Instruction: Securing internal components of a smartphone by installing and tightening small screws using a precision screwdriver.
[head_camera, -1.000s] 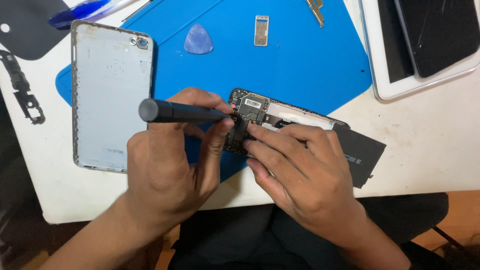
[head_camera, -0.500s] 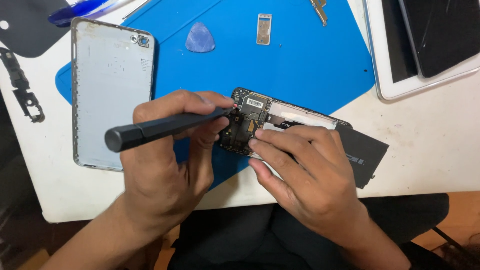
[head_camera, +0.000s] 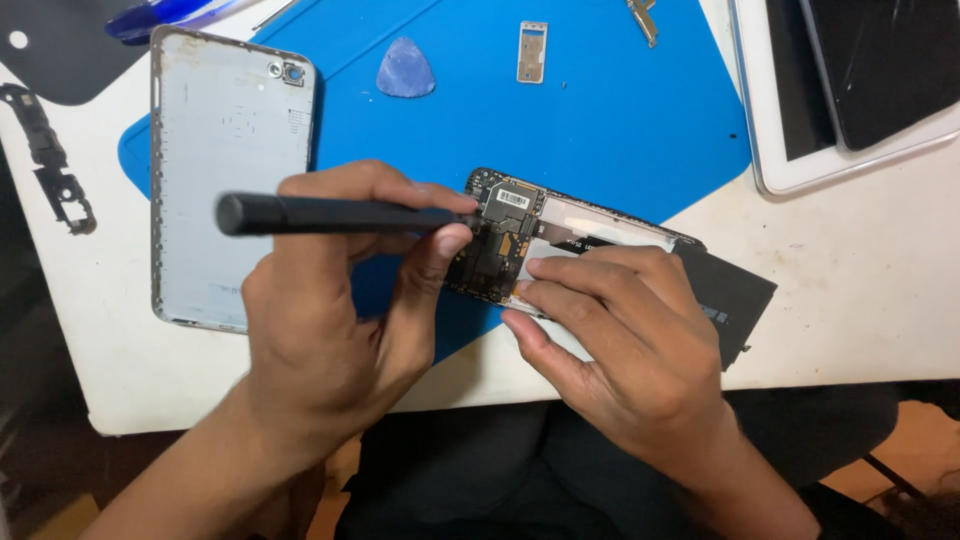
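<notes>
The left hand (head_camera: 330, 330), clamped on the black screwdriver (head_camera: 340, 214), has tipped it flatter toward the open phone (head_camera: 505, 240) mid-frame; the right hand (head_camera: 620, 340) presses it down.

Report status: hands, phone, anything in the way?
Left hand grips screwdriver, tip at phone board. Right hand pins phone down. Nothing in the way.

Phone repair bench (blue mat (head_camera: 600, 110))
</notes>
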